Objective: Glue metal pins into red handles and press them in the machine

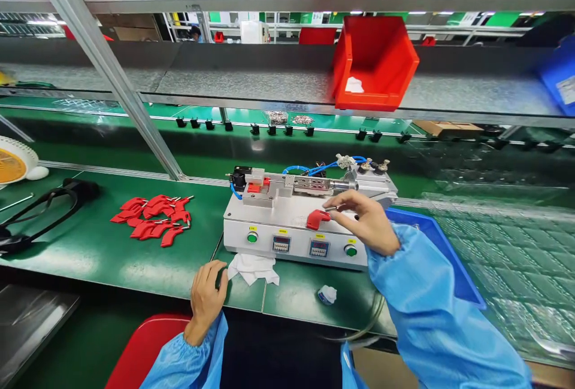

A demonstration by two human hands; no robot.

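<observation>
One red piece is held at the front of the machine by the right hand, its metal end clamped between thumb and index finger. The left hand is seen at the table's front edge, thumb and fingers apart, beside a white cloth. More red pieces are piled left of the machine.

on my feed, right hand at four o'clock pinches a red part; left hand curls loosely at seven.
</observation>
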